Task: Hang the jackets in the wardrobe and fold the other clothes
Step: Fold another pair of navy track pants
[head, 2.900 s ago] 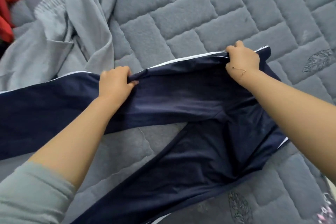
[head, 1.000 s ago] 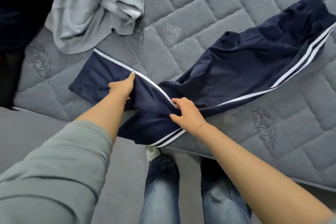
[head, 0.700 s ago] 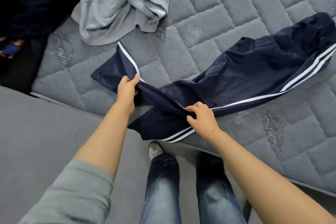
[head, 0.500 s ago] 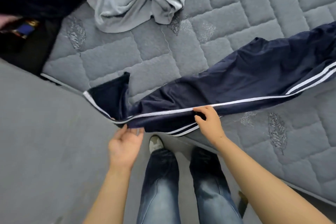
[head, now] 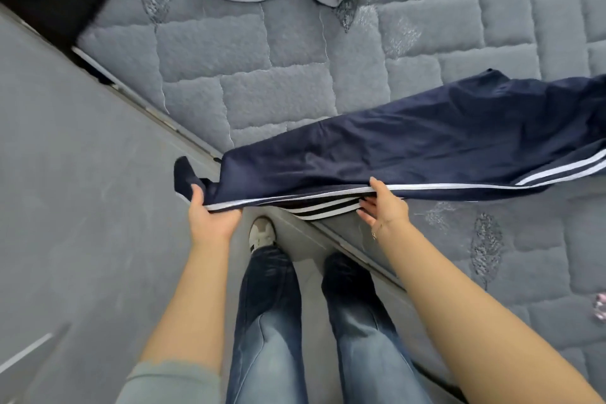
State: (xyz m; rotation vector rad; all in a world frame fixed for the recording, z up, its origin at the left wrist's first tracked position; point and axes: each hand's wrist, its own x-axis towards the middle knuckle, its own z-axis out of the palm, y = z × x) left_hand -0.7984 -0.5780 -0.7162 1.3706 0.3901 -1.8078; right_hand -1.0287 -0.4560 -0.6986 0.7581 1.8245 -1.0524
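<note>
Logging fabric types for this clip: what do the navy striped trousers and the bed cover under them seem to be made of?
Navy striped trousers: probably a smooth synthetic tracksuit knit, given the slight sheen, soft drape and white side stripes. Bed cover: looks like a plush, fleece-like quilted fabric, matte and fuzzy, stitched into padded blocks with leaf motifs. Fibre content cannot be told from the look.
</note>
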